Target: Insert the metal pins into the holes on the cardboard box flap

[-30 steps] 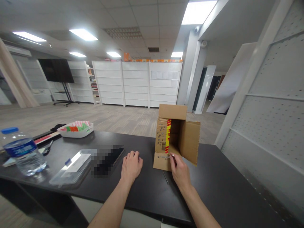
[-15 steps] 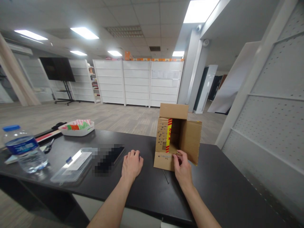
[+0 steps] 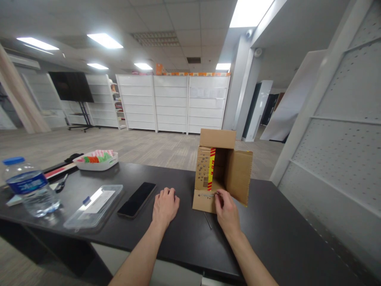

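Note:
An open cardboard box (image 3: 204, 171) stands on the dark table, with its lower flap (image 3: 205, 204) folded out toward me. Along that flap runs a row of small metallic pieces (image 3: 208, 195), too small to name, with dark dots beside them. My right hand (image 3: 226, 208) is at the right end of this row, thumb and fingers closed in a pinch; what is between them is hidden. A thin metal rod like a long nail (image 3: 207, 221) lies just below the flap. My left hand (image 3: 165, 207) rests palm down on the table, fingers curled under, its palm hidden.
Left of my left hand lie a black phone (image 3: 137, 200) and a clear plastic case (image 3: 94, 208). A water bottle (image 3: 31, 188), scissors (image 3: 62, 183) and a white basket (image 3: 97, 161) with colourful contents stand farther left. A perforated panel (image 3: 342, 159) rises at the right.
My right hand has shifted slightly left along the lower flap, its fingertips still pinched. My left hand, the box and the metal rod have stayed in place.

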Motion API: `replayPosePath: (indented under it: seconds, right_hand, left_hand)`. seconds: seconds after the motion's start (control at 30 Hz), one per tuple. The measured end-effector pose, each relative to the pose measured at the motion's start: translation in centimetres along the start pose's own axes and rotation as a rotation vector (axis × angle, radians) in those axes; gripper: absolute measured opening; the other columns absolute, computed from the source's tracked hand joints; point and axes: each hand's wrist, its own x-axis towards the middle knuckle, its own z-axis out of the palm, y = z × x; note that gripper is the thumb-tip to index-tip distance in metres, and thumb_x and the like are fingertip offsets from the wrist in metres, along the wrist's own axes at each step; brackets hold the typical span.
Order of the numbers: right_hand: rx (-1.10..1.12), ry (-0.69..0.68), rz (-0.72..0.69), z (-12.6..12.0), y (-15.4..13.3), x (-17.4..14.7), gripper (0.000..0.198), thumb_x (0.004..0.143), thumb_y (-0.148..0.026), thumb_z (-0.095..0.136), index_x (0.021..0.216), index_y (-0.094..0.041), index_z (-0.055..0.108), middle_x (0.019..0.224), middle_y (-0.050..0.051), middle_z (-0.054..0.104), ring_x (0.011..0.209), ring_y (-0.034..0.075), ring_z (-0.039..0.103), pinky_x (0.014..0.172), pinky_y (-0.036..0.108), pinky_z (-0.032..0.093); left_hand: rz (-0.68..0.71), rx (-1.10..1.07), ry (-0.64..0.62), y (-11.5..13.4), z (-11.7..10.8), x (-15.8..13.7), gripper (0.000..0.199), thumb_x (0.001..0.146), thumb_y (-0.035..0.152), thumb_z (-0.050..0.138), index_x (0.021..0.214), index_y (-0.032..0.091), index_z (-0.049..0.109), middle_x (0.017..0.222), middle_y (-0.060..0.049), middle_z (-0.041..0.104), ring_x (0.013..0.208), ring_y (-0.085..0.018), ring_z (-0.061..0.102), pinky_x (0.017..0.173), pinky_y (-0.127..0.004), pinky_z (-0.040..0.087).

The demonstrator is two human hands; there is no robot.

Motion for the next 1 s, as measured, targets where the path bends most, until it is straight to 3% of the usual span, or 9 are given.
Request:
replayPosePath:
  seconds: [0.23,0.5,0.73,1.0]
  right_hand:
    - [-0.124,-0.014,-0.087,-0.1,-0.3,0.1,0.028,0.102,-0.028,0.036,0.119,-0.022,0.058,0.103,0.008,0.068,0.087,0.021,0.066,0.069,0.03,0.049]
    - [-0.379,-0.064,-0.109,-0.2,-0.7,-0.1,0.03,0.102,-0.024,0.032,0.114,-0.023,0.06,0.098,0.006,0.064,0.07,0.017,0.061,0.052,0.026,0.036]
    - [-0.43,-0.086,-0.094,-0.3,-1.1,0.0,0.028,0.101,-0.021,0.034,0.11,-0.023,0.06,0.101,0.005,0.064,0.065,0.015,0.058,0.051,0.026,0.031]
    - [-0.316,-0.087,-0.014,-0.7,-1.9,-0.1,0.019,0.097,-0.025,0.041,0.093,-0.021,0.06,0.103,0.004,0.062,0.077,0.016,0.061,0.059,0.026,0.037]
  left_hand:
    - [0.003,-0.002,0.003,-0.1,0.1,-0.1,0.027,0.095,0.026,0.041,0.109,0.018,0.063,0.108,-0.01,0.063,0.105,-0.025,0.057,0.091,-0.039,0.04]
    - [0.002,-0.01,-0.001,-0.1,0.1,0.0,0.027,0.095,0.026,0.042,0.109,0.018,0.063,0.108,-0.01,0.063,0.105,-0.025,0.058,0.091,-0.04,0.04]
    - [0.003,-0.001,0.001,0.0,-0.1,0.0,0.026,0.095,0.026,0.042,0.108,0.018,0.063,0.109,-0.011,0.063,0.106,-0.025,0.057,0.091,-0.04,0.041]
    - [0.006,-0.002,0.007,-0.1,0.2,0.0,0.027,0.095,0.026,0.042,0.109,0.018,0.063,0.109,-0.011,0.062,0.106,-0.025,0.058,0.092,-0.04,0.04]
